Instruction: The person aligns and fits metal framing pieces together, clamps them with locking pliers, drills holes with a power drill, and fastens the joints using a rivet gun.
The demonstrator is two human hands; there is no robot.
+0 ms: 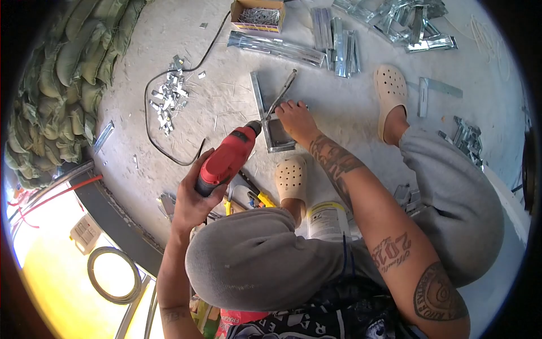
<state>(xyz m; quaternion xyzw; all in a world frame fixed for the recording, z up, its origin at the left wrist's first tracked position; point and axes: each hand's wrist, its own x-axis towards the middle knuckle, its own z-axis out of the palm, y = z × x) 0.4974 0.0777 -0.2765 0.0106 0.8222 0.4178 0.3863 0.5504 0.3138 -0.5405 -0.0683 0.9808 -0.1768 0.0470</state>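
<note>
Red power drill [228,158] in the left hand [191,189], fingers wrapped round its grip; held above the concrete floor [350,96], well in from the floor's left edge, where a dark sill [113,212] runs. Chuck end points at a metal frame [259,96], which lies on the floor ahead of the left foot. Bit too small to make out; contact with the frame cannot be told.

Right hand [297,121] over the frame, fingers curled at the lower end of a long metal tool [284,90]; whether it grips tool, frame or both is hard to say from above.

Left of the frame, small metal clips [169,96] in a loose heap, black cable [147,116] looping round them towards the drill. Beyond the frame, long metal channels [276,50] and an open box [243,26] of what look like nails. Green sacks [79,68] stacked at the floor's far left corner. Yellow-handled tools [265,199] beside the left beige clog [291,175], white tub [327,220] just behind it
</note>
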